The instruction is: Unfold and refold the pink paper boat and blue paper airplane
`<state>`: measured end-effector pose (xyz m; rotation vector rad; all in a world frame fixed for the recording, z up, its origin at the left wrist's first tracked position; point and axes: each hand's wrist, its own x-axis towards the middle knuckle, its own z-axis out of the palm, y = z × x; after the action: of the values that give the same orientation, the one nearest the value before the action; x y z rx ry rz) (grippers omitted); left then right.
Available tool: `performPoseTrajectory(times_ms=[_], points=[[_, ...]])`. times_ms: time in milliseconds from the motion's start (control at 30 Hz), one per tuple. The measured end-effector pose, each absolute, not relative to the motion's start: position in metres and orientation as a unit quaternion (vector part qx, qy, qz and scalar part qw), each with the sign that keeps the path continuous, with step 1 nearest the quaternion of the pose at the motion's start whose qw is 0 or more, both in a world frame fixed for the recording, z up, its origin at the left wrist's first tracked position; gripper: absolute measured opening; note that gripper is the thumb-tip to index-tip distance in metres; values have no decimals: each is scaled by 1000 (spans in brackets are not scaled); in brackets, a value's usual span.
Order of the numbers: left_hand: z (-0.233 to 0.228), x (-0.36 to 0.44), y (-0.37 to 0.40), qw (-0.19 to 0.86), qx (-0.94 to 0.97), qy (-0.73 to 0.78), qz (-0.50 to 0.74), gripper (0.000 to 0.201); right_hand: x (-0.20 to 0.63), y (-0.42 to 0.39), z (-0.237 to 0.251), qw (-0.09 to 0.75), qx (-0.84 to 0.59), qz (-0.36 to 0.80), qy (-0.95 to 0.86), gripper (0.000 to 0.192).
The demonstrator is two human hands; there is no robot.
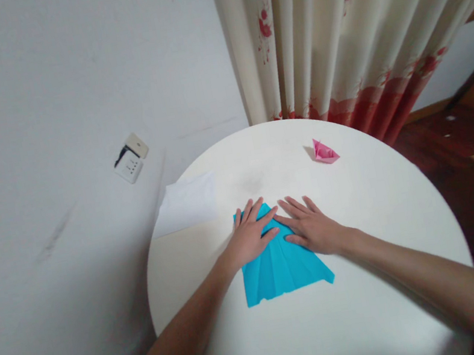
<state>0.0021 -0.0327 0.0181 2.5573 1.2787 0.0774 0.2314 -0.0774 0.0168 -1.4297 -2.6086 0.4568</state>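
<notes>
A creased sheet of blue paper (276, 271) lies on the round white table, with fold lines fanning down to its near edge. My left hand (251, 233) rests on its left part, fingers spread and flat. Across the paper's right slanting edge lies my right hand (312, 225), also spread, partly on the paper and partly on the table. The index fingers of both hands nearly meet close to the paper's far tip. Parts of the paper's upper left and right side are hidden under my hands.
A folded pink paper boat (325, 153) stands at the far right of the white table (377, 189). White paper (187, 204) lies at the left edge. Beside the table are a wall with a socket (129, 164) and a curtain (308, 36).
</notes>
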Motion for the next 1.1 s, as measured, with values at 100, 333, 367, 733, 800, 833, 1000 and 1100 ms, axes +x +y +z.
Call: performPoseTrajectory(times_ms=[100, 333, 367, 733, 800, 833, 1000, 1100], points=[[20, 4, -36, 135, 883, 450, 12, 59, 231, -78, 18, 64, -474, 153, -865, 64], [18, 7, -38, 126, 868, 479, 8, 69, 231, -79, 18, 71, -476, 150, -863, 64], [18, 7, -37, 127, 868, 479, 9, 70, 231, -79, 18, 72, -476, 148, -864, 64], [18, 3, -35, 140, 874, 466, 20, 62, 232, -78, 16, 71, -476, 148, -864, 65], [19, 2, -35, 142, 875, 463, 18, 60, 232, -78, 17, 69, -475, 150, -864, 66], [19, 2, -35, 141, 875, 462, 17, 60, 232, -78, 17, 68, -475, 151, -864, 66], [18, 3, -35, 133, 875, 466, 17, 62, 232, -79, 17, 70, -476, 150, -864, 66], [16, 4, -35, 131, 874, 467, 20, 65, 232, -79, 17, 71, -477, 149, -863, 65]])
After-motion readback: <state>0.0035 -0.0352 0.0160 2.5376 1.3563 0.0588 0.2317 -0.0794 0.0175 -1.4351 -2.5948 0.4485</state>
